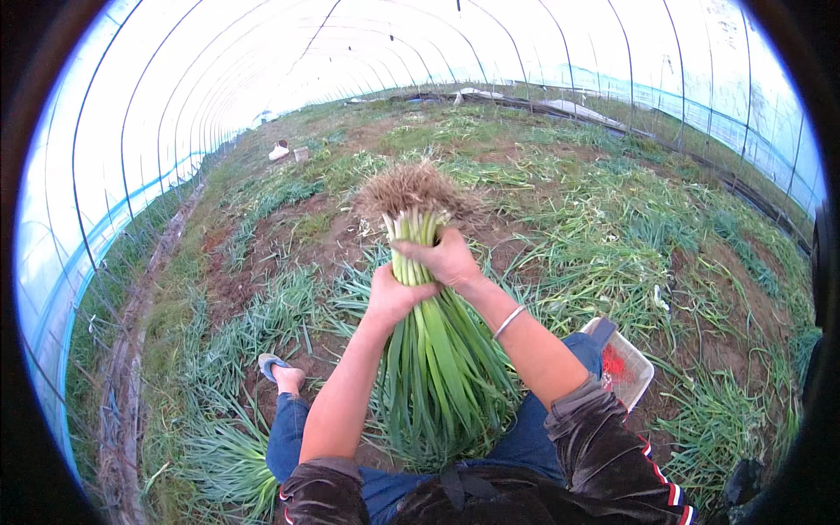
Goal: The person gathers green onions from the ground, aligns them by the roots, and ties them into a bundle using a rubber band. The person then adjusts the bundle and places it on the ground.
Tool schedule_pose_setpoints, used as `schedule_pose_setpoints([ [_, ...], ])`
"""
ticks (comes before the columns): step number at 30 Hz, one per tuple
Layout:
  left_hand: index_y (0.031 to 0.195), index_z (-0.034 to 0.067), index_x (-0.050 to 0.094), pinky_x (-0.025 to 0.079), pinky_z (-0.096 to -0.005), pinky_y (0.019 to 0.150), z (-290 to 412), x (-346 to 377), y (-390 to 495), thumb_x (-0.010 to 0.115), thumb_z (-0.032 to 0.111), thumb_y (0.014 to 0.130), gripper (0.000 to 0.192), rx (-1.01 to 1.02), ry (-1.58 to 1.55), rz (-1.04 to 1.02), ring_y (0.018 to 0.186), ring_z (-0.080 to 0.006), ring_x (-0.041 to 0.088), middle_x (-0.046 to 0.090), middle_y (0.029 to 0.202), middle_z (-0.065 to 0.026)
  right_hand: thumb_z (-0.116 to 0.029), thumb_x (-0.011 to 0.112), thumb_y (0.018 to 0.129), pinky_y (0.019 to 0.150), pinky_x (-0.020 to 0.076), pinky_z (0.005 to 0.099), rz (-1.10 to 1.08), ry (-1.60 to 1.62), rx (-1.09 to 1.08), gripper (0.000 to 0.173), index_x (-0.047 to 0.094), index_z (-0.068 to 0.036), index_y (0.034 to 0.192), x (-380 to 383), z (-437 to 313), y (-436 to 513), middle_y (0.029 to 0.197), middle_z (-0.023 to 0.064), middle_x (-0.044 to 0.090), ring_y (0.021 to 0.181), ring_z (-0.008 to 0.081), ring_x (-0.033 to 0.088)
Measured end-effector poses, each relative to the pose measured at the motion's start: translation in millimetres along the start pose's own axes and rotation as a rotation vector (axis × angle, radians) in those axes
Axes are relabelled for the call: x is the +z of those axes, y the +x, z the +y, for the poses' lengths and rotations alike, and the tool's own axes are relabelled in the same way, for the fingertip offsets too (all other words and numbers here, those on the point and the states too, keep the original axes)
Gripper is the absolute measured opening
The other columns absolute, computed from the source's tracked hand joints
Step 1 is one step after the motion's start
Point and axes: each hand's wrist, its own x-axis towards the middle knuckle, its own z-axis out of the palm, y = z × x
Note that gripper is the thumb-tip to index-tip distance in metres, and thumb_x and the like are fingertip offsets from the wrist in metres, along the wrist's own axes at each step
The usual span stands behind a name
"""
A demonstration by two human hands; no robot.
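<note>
A thick bunch of green onions or similar long-leaved alliums (433, 354) is held up in front of me. Its brown, hairy roots (413, 187) point away from me, and the green leaves fan down towards my lap. My left hand (397, 292) wraps the bunch from the left, just below the pale stems. Higher up, close to the roots, my right hand (443, 256) grips it from the right with the thumb across the stems. The fingers behind the bunch are hidden.
A pale plastic basket (640, 371) holding red strands (615, 364) stands by my right knee. Another leafy bunch (230, 453) lies beside my left leg. Loose leaves (597, 262) litter the soil. A white bag (279, 151) sits farther off in the plastic-covered tunnel.
</note>
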Motion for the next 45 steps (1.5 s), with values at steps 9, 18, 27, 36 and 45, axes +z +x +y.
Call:
schedule_pose_setpoints([
  [9, 0.095, 0.003, 0.07, 0.052, -0.0335, 0.074, 4.0, 13.7, 8.8, 0.077, 0.031, 0.063, 0.043, -0.137, 0.469, 0.323, 0.082, -0.0201, 0.069, 0.071, 0.085, -0.0106, -0.041, 0.079, 0.066, 0.07, 0.0505, 0.037, 0.344, -0.451, -0.343, 0.047, 0.064, -0.001, 0.086, -23.8, 7.0, -36.9, 0.08, 0.0144, 0.058, 0.077, 0.0288, 0.06],
  [18, 0.087, 0.003, 0.066, 0.051, -0.0433, 0.073, 18.6, 56.8, 8.9, 0.074, 0.039, 0.064, 0.043, -0.071, 0.729, 0.386, 0.084, -0.0365, 0.066, 0.068, 0.084, -0.0197, -0.032, 0.059, 0.086, 0.059, 0.0489, 0.0467, 0.356, -0.645, -0.261, 0.032, 0.065, -0.002, 0.077, -27.1, 0.5, -19.0, 0.069, 0.0216, 0.062, 0.064, 0.0391, 0.062],
  [27, 0.091, 0.004, 0.067, 0.052, -0.0399, 0.075, 21.0, 47.4, 23.4, 0.081, 0.045, 0.054, 0.057, -0.068, 0.707, 0.27, 0.084, -0.029, 0.068, 0.069, 0.085, -0.0154, -0.031, 0.063, 0.073, 0.062, 0.0502, 0.0456, 0.179, -0.296, -0.218, 0.031, 0.067, -0.001, 0.069, -42.8, 4.3, 12.4, 0.066, 0.0228, 0.06, 0.066, 0.0384, 0.062],
  [36, 0.091, 0.003, 0.069, 0.052, -0.0381, 0.075, 9.7, 10.9, 44.7, 0.082, 0.043, 0.055, 0.055, -0.065, 0.699, 0.286, 0.082, -0.0277, 0.069, 0.07, 0.083, -0.0144, -0.031, 0.065, 0.066, 0.065, 0.0523, 0.0432, 0.253, -0.366, -0.168, 0.028, 0.068, -0.003, 0.071, -10.4, 2.3, 42.9, 0.066, 0.0194, 0.063, 0.066, 0.0361, 0.064],
  [45, 0.089, 0.003, 0.067, 0.051, -0.0393, 0.073, -17.0, -26.8, 67.4, 0.081, 0.04, 0.055, 0.052, -0.106, 0.683, 0.312, 0.08, -0.0295, 0.068, 0.069, 0.082, -0.0154, -0.026, 0.068, 0.072, 0.056, 0.0493, 0.0373, 0.234, -0.541, -0.233, 0.028, 0.067, 0.002, 0.075, 24.9, 17.5, 74.2, 0.062, 0.0196, 0.061, 0.058, 0.0306, 0.063],
])
